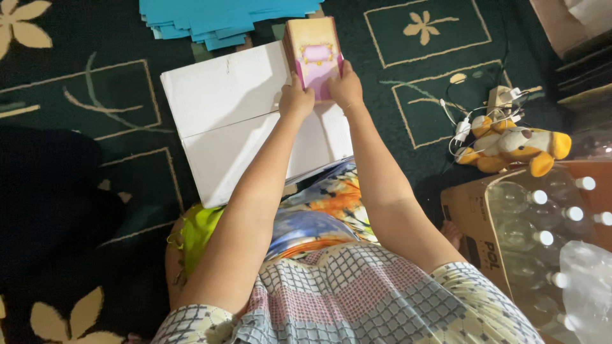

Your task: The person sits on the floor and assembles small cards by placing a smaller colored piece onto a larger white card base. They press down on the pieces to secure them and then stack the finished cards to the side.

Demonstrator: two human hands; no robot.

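Note:
Both my hands hold a small tan and pink paper bag out in front of me, above a large white folded sheet of card lying on the carpet. My left hand grips the bag's lower left edge. My right hand grips its lower right corner. The bag has a pink panel with a frame shape on its front and stands roughly upright, tilted slightly away.
A stack of blue paper sheets lies beyond the white card. To the right are a yellow and white plush toy, white chargers with cables, and a cardboard box of clear plastic bottles. A dark green patterned carpet covers the floor.

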